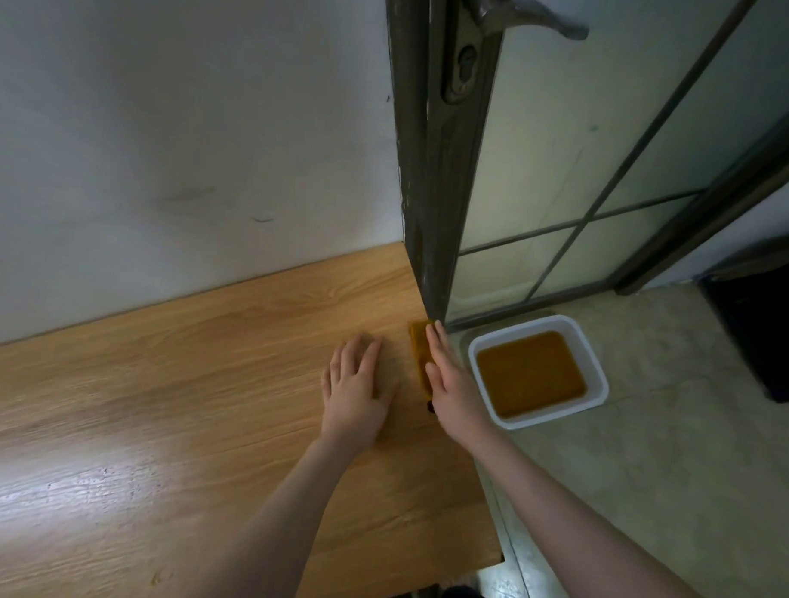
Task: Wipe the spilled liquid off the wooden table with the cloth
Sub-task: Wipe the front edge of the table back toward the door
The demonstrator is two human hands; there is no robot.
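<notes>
The wiping looks close to finished, judging by how things lie. The left hand (358, 387) rests flat on the wooden counter (179, 403), fingers straight and loosely spread, holding nothing. Just beside it, toward the counter's edge, the right hand (448, 381) lies with straight fingers pressed along the amber-coloured cloth (418, 351), which sits folded narrow at the very edge of the counter, under and beside those fingers. The two hands are apart, the cloth between them.

No puddle or wet streak is plain on the wood around the hands; the pale patch nearer the body reads as glare, though a thin film there cannot be ruled out. Beyond the right hand, down on the floor, a white tub (598, 373) holds brownish liquid. What probably remains is carrying or pushing the cloth off the edge toward that tub and a last check of the surface.
</notes>
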